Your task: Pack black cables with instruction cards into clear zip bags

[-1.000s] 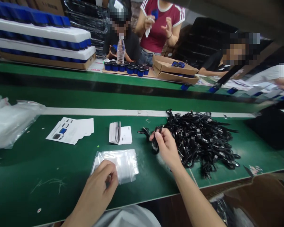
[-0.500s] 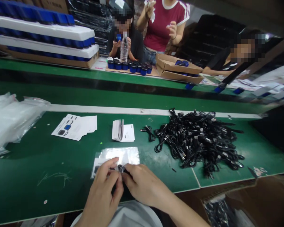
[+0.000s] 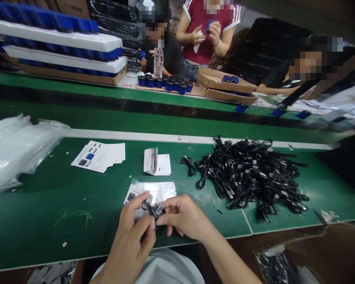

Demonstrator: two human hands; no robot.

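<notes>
My left hand (image 3: 134, 232) pinches a small clear plastic bag (image 3: 143, 188) with its thumb and fingers, near the table's front edge. A coiled black cable (image 3: 152, 209) lies at the bag's mouth, partly inside it. The fingers of my right hand (image 3: 185, 217) are closed on the cable's right end, which they partly hide. Beneath both hands are more clear bags (image 3: 169, 190) and a printed card (image 3: 131, 196). Beyond them stand a folded leaflet stack (image 3: 150, 161) and a fanned pile of printed cards (image 3: 102, 156).
To the right lies a large heap of black cables (image 3: 248, 173), with a single cable (image 3: 189, 165) beside it. Plastic bags (image 3: 17, 154) are piled at left. Across the bench, co-workers handle blue devices near a water bottle (image 3: 158, 63) and cardboard trays (image 3: 215, 85).
The black cable and the bag's raised film show more plainly between my hands. My right hand has shifted slightly right and its fingers have spread a little. The view has turned slightly.
</notes>
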